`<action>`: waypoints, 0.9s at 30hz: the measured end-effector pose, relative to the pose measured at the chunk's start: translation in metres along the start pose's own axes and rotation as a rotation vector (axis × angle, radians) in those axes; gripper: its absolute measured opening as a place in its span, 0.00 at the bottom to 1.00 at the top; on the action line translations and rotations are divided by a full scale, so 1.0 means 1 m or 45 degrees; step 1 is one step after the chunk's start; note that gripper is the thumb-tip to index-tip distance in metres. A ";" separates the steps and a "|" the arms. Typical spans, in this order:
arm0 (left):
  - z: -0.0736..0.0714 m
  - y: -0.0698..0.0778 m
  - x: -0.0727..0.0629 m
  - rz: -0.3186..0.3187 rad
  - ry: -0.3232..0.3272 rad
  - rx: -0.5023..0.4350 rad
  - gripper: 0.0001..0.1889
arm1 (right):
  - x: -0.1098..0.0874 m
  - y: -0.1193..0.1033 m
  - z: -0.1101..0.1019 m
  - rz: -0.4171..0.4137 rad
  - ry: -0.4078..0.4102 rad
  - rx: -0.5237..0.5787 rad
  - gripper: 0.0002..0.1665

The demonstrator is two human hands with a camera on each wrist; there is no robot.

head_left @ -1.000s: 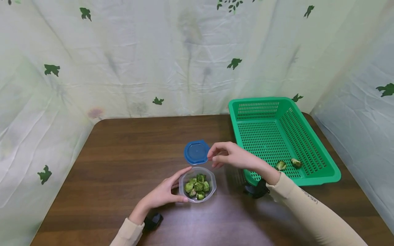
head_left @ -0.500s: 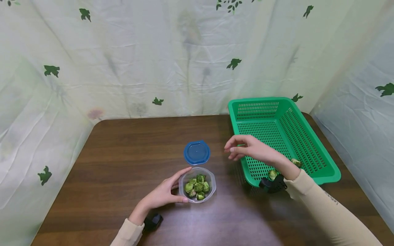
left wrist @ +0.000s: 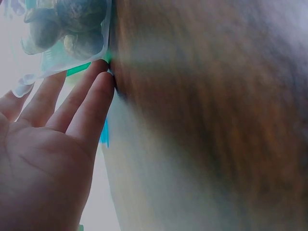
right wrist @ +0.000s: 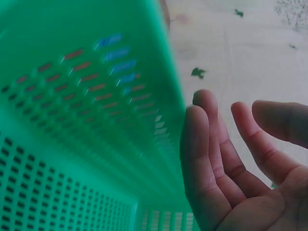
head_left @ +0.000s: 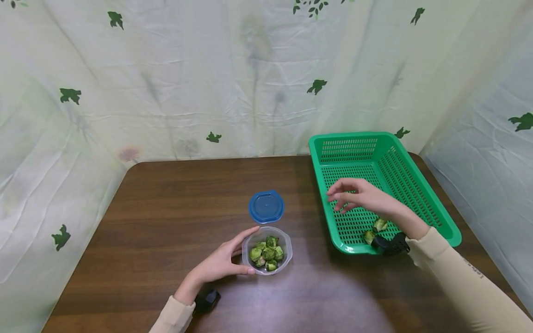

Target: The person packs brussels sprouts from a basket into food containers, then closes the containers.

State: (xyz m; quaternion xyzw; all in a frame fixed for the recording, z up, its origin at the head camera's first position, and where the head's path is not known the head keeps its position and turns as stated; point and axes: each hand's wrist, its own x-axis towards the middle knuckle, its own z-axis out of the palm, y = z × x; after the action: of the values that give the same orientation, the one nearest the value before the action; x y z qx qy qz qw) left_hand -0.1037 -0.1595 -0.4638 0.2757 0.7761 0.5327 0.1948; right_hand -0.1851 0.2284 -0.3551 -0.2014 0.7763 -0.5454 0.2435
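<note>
The left hand [head_left: 225,259] holds a clear tub [head_left: 287,243] of sprouts [head_left: 268,253] as the right hand [head_left: 362,198] hovers over a green basket [head_left: 350,170].

On a brown wooden surface [head_left: 175,208], the left hand's thumb and fingers clasp the tub from its left side, the sprouts clustered inside; a blue lid [head_left: 266,206] lies flat just beyond the tub. At right, the other hand hangs above the left part of the basket, fingers gently bent and thumb apart from them. Two loose sprouts [head_left: 380,225] show in the basket's near end, beside the black band [head_left: 391,245] at the right wrist.
</note>
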 end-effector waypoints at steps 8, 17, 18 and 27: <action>0.000 0.002 -0.001 -0.033 0.004 0.014 0.48 | -0.010 0.011 -0.018 0.088 -0.046 -0.111 0.14; 0.000 0.002 -0.001 -0.022 0.002 0.025 0.48 | -0.017 0.027 -0.041 0.169 -0.206 -0.149 0.19; 0.000 0.002 -0.001 -0.026 0.001 0.027 0.48 | -0.017 0.029 -0.043 0.178 -0.223 -0.143 0.19; -0.001 0.002 -0.001 -0.036 -0.002 0.013 0.48 | -0.019 0.037 -0.057 0.262 -0.368 -0.129 0.22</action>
State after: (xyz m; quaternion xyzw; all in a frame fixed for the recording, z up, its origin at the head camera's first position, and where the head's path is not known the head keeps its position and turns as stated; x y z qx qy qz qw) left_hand -0.1033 -0.1598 -0.4615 0.2663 0.7824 0.5257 0.2015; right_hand -0.2061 0.2943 -0.3705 -0.2091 0.7763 -0.4431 0.3967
